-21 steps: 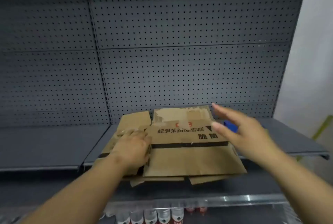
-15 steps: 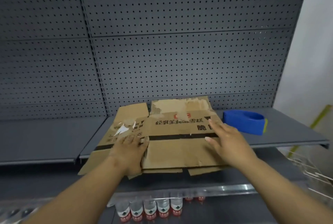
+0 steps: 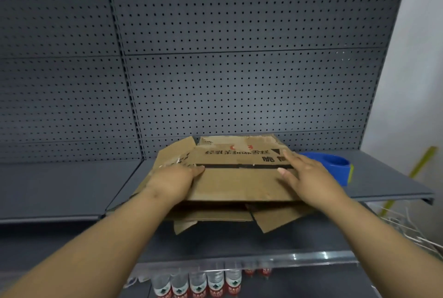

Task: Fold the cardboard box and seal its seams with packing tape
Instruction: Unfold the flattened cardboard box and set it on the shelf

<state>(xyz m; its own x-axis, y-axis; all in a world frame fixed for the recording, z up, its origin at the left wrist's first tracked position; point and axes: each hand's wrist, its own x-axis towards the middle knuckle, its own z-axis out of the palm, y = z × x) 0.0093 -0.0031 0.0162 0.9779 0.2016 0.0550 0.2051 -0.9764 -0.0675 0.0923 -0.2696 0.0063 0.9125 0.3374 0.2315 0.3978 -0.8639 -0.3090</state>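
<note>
We see the flattened brown cardboard box (image 3: 239,178) overhanging the shelf (image 3: 383,187) edge, blue tape dispenser (image 3: 333,166) just beside it.

- A shop aisle: grey pegboard-backed shelving (image 3: 239,94) of the retail kind
- Rows of bottled water (image 3: 199,285) stand on the lower shelf behind a clear rail
</note>
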